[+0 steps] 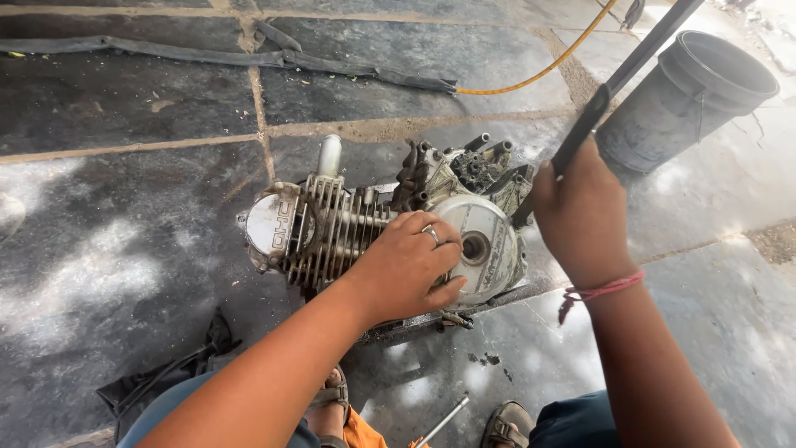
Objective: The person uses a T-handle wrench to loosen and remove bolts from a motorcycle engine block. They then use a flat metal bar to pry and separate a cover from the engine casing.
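A dirty silver motorcycle engine (332,220) lies on its side on the wet stone floor (124,166), with cooling fins toward the left and a round side cover (489,245) toward the right. My left hand (410,265) rests on the engine, fingers spread over the edge of the round cover; a ring shows on one finger. My right hand (580,211) is closed around a long black nozzle or wand (618,87) that runs up to the right from just above the engine. A red thread circles my right wrist.
A grey plastic bucket (688,95) stands at the upper right. A yellow hose (539,70) and a dark strap (207,56) lie across the far floor. Black cloth (166,373) lies at lower left. My sandalled feet (506,423) and a screwdriver (439,423) are near the bottom.
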